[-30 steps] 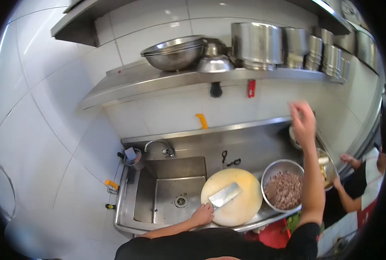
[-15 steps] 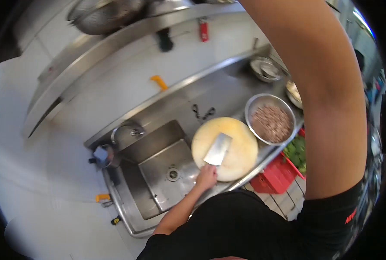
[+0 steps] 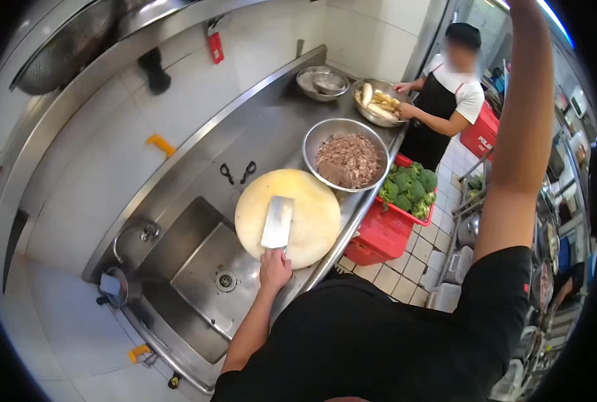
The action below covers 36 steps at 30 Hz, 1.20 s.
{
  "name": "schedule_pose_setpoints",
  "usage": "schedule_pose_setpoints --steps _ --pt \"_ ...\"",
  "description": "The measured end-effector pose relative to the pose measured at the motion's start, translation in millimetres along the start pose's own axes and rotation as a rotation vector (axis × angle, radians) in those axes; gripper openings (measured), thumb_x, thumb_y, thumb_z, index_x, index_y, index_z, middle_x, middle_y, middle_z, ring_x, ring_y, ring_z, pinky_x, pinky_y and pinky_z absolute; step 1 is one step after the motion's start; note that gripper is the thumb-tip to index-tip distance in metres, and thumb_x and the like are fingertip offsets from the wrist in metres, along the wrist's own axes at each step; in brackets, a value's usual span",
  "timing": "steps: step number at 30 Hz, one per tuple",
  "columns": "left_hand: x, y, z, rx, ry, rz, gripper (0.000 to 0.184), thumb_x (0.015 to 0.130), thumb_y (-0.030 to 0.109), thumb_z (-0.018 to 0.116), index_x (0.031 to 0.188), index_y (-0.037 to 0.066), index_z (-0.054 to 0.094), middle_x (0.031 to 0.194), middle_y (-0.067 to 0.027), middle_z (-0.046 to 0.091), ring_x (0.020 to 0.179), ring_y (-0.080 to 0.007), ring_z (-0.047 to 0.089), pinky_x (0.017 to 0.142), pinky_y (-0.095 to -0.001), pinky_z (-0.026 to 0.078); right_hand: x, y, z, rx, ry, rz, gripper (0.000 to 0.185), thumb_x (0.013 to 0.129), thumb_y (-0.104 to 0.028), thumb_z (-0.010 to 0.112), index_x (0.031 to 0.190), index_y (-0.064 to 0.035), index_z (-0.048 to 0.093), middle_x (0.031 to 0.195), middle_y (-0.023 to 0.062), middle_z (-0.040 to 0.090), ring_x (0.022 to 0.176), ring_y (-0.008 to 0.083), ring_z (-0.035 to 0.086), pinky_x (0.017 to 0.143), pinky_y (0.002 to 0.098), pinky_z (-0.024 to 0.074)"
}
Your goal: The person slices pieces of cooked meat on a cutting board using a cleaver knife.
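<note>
My left hand [image 3: 276, 269] is closed round the handle of a cleaver [image 3: 278, 221]. The broad blade lies over a thick round chopping board [image 3: 315, 224], which stands on the steel counter beside the sink. Beyond the board, a steel bowl [image 3: 309, 155] holds chopped brownish meat [image 3: 352, 161]. My right arm [image 3: 523, 134] is raised along the right side, and its hand is beyond the top of the frame.
A steel sink [image 3: 191, 268] with a tap [image 3: 150, 232] lies left. Black looped handles [image 3: 248, 171] rest near the board. Broccoli [image 3: 409, 187] fills a red crate [image 3: 381, 234] right. Beyond, a co-worker [image 3: 439, 100] handles pale produce in a bowl [image 3: 383, 122].
The view has swung to the right, so board, bowl and sink appear further left. The co-worker and broccoli crate now show fully. My left hand stays on the cleaver; my right arm remains raised.
</note>
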State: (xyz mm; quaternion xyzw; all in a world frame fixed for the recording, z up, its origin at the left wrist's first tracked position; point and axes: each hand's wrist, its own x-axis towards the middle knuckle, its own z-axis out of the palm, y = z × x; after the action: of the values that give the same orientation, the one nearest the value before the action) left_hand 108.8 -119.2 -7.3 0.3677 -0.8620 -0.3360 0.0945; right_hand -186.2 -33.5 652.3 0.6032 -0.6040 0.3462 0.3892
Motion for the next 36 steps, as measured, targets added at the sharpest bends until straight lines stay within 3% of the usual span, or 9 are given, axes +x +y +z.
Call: schedule_pose_setpoints --steps 1,2,3,6,7,13,21,27,36 --pt "7 2 -2 0.008 0.017 0.031 0.019 0.087 0.021 0.065 0.097 0.006 0.058 0.107 -0.0203 0.058 0.106 -0.0434 0.055 0.09 -0.0547 0.049 -20 54 -10 0.105 -0.06 -0.009 0.047 0.099 -0.034 0.068 0.136 -0.0049 0.065 0.109 0.0042 0.072 0.106 0.0158 0.064 0.1 0.0319 0.0473" --pt "5 4 -4 0.015 0.006 0.045 0.02 0.086 0.02 0.066 0.098 0.006 0.057 0.109 -0.0204 0.056 0.109 -0.0441 0.053 0.093 -0.0544 0.048 -48 99 -25 0.331 -0.171 0.379 0.046 0.1 -0.033 0.068 0.138 -0.0073 0.065 0.13 0.0071 0.067 0.122 0.0144 0.058 0.11 0.0335 0.0434" --pt "4 7 -5 0.031 0.0 0.044 0.023 0.086 0.021 0.067 0.099 0.005 0.057 0.11 -0.0215 0.056 0.109 -0.0446 0.053 0.095 -0.0537 0.047 -84 174 -40 -0.06 -0.222 0.045 0.022 0.092 -0.015 0.072 0.112 -0.006 0.071 0.096 0.003 0.073 0.093 0.0174 0.069 0.087 0.0322 0.0526" --pt "14 8 -9 0.09 -0.062 0.013 0.028 0.084 0.026 0.07 0.099 0.004 0.06 0.112 -0.0231 0.057 0.109 -0.0434 0.054 0.095 -0.0523 0.048 -182 202 4 0.383 -0.272 0.355 0.01 0.092 0.001 0.068 0.102 -0.0018 0.066 0.085 0.0007 0.065 0.085 0.0109 0.065 0.076 0.0252 0.0522" --pt "12 11 -12 0.074 -0.087 -0.016 0.028 0.084 0.028 0.07 0.097 0.004 0.061 0.11 -0.0234 0.058 0.107 -0.043 0.056 0.095 -0.0516 0.049 -216 228 17 0.332 -0.388 0.468 0.017 0.088 0.002 0.067 0.104 -0.0003 0.067 0.089 0.0041 0.072 0.084 0.0147 0.07 0.08 0.0314 0.0551" --pt "39 11 -17 0.151 -0.196 -0.141 0.035 0.084 0.039 0.071 0.083 0.004 0.064 0.096 -0.0245 0.064 0.091 -0.0422 0.064 0.084 -0.0494 0.053 -429 314 131 -0.156 -0.37 0.567 0.004 0.077 -0.004 0.066 0.077 -0.0057 0.07 0.09 0.0184 0.07 0.087 0.0352 0.069 0.08 0.0442 0.0556" --pt "46 38 -12 0.168 -0.073 -0.428 0.037 0.082 0.035 0.078 0.08 0.004 0.059 0.086 -0.0196 0.067 0.083 -0.0392 0.066 0.075 -0.047 0.053 -608 334 205 -0.387 -0.484 0.64 0.009 0.078 -0.009 0.069 0.087 -0.0104 0.067 0.094 0.0093 0.064 0.097 0.0325 0.061 0.083 0.0467 0.0507" --pt "46 49 -5 0.271 -0.059 -0.509 0.039 0.083 0.037 0.079 0.082 0.004 0.058 0.085 -0.0201 0.066 0.081 -0.0392 0.066 0.074 -0.0476 0.053 -583 350 211 -0.295 -0.322 0.524 0.008 0.076 -0.008 0.069 0.083 -0.011 0.064 0.089 0.0082 0.061 0.09 0.0313 0.058 0.079 0.0445 0.0472" --pt "65 69 -1 0.39 -0.102 -0.644 0.039 0.083 0.037 0.077 0.087 0.001 0.064 0.089 -0.0219 0.071 0.087 -0.0389 0.071 0.078 -0.0477 0.055 -512 435 285 -0.169 -0.507 0.574 0.016 0.081 -0.011 0.069 0.096 -0.0122 0.072 0.098 0.0098 0.068 0.101 0.031 0.065 0.089 0.0464 0.0487"
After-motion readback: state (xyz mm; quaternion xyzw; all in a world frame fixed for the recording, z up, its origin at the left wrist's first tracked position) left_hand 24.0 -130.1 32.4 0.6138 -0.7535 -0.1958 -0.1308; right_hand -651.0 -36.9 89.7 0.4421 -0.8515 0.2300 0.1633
